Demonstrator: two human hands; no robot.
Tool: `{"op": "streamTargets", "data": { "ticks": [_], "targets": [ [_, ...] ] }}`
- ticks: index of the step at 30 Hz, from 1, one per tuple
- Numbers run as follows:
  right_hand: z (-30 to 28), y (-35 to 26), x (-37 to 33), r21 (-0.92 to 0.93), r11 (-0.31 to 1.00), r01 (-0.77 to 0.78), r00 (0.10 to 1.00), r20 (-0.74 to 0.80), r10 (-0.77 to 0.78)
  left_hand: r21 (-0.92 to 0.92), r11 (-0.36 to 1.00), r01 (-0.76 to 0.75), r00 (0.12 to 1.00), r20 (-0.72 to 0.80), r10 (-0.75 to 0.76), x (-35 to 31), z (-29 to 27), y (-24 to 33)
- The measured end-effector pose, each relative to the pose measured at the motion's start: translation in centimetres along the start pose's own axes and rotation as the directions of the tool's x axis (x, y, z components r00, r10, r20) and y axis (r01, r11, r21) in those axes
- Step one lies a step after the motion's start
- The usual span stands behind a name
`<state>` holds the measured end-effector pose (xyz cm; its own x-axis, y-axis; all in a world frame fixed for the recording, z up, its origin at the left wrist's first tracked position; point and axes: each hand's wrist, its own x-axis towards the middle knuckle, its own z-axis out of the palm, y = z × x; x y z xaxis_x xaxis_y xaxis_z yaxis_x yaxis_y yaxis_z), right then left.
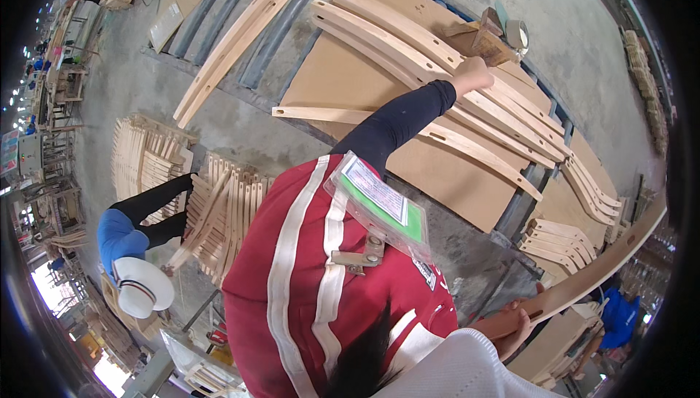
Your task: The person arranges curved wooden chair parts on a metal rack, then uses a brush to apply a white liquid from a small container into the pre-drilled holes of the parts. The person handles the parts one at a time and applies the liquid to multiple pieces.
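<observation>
My left hand, at the end of a dark sleeve, is stretched out over a row of long curved wooden slats. Its fingers are curled closed at the slats' upper surface; what they hold, if anything, is hidden. Close by that hand stands a small wooden box with a roll of tape at its far side. Down at the lower right, my right hand grips the near end of a long curved wooden piece with slots in it. This piece slants up toward the right edge.
Brown cardboard sheets lie under the slats on a roller conveyor. One separate slat lies nearer me. Shorter curved pieces rest at the right. On the left, a person in a white hat bends over stacked wooden parts.
</observation>
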<state>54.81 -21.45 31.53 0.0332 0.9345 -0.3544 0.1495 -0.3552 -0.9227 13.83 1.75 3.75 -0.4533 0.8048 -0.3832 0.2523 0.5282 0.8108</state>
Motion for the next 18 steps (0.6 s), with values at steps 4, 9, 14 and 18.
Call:
{"op": "streamTargets", "data": {
  "ticks": [4, 9, 14, 18],
  "targets": [
    [2.7, -1.3, 1.1, -0.062, 0.998, 0.023, 0.997, 0.071, -0.018, 0.728, 0.620, -0.292, 0.892, -0.027, 0.452, 1.2, -0.9, -4.6],
    [5.7, -2.0, 4.6, -0.184, 0.979, 0.083, 0.974, 0.221, -0.041, 0.637, 0.684, -0.357, 0.877, -0.022, 0.479, 1.8, 0.1, -8.9],
    [8.8, -2.5, 7.3, -0.316, 0.925, 0.212, 0.905, 0.421, -0.064, 0.626, 0.698, -0.349, 0.902, 0.022, 0.431, -0.7, -0.9, -9.2],
    [11.3, -2.9, 9.2, -0.366, 0.860, 0.357, 0.795, 0.602, -0.074, 0.287, 0.763, -0.579, 0.721, -0.256, 0.644, -9.2, -2.9, -6.2]
  ]
}}
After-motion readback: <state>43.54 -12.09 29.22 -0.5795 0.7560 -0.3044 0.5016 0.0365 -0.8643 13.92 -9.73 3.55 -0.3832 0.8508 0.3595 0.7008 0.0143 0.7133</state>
